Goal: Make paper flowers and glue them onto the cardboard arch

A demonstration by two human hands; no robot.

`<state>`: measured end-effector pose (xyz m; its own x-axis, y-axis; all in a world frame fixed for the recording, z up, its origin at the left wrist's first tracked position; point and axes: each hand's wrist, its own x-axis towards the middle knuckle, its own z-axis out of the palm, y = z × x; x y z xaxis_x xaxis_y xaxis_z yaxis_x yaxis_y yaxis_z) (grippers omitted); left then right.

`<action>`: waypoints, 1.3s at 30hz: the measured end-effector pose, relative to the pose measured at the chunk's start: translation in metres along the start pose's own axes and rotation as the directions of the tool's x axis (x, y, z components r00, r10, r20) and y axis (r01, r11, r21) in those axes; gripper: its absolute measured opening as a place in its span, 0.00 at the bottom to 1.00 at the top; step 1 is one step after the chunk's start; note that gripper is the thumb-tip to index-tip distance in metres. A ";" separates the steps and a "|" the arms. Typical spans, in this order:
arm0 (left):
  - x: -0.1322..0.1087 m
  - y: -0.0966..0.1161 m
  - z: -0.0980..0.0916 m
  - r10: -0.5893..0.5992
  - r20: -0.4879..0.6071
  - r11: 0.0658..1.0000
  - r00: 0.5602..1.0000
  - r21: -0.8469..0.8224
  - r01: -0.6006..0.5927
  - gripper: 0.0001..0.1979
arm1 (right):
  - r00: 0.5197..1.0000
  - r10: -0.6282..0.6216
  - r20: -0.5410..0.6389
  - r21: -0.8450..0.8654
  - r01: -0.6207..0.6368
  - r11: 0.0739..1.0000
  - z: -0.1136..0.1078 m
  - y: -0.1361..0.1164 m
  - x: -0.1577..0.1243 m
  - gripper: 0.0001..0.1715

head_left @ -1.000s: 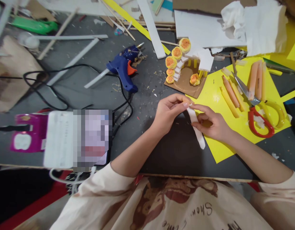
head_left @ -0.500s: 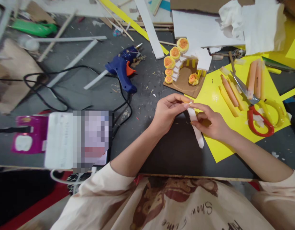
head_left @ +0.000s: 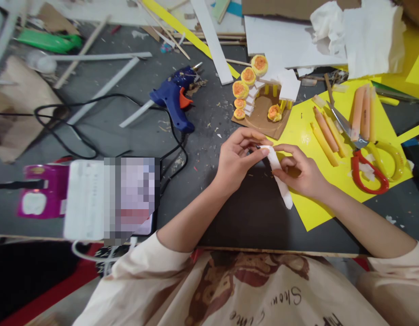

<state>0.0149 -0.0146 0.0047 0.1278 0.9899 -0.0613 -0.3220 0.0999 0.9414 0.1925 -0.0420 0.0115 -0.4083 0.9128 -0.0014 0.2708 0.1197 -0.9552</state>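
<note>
Strip's (head_left: 283,188) top now bent twd 9 o'clock, L hand (head_left: 231,156) pinching it, R hand (head_left: 304,176) gripping lower, so shaping's prob. ongoing.

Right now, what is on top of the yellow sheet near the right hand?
Scissors and orange and yellow sticks are visible. The right hand and forearm cover part of the sheet; what lies there cannot be seen.

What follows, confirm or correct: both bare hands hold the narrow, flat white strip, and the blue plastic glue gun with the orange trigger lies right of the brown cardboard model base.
The side is wrong: the head view shows the blue glue gun left of the model base. The left hand and right hand do hold the white strip.
</note>
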 end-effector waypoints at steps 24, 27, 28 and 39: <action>-0.004 -0.002 -0.003 0.453 0.179 0.656 0.873 0.596 -0.463 0.05 | 0.972 -0.233 -0.034 -0.370 0.205 0.906 -0.001 0.003 -0.004 0.24; -0.006 0.000 -0.003 0.431 0.195 0.636 0.881 0.627 -0.450 0.06 | 0.965 -0.262 -0.027 -0.392 0.231 0.891 -0.001 0.003 -0.004 0.23; -0.006 0.000 -0.003 0.420 0.201 0.631 0.885 0.636 -0.444 0.06 | 0.965 -0.262 -0.025 -0.395 0.232 0.889 -0.001 0.003 -0.004 0.23; 0.002 0.004 -0.007 0.250 0.197 0.796 0.948 0.516 -0.317 0.07 | 0.978 -0.199 -0.062 -0.324 0.169 0.931 -0.001 0.002 -0.004 0.22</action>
<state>0.0070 -0.0120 0.0055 0.2253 0.9437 0.2421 0.1875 -0.2859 0.9397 0.1955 -0.0451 0.0098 -0.3993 0.8931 0.2074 0.4656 0.3924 -0.7933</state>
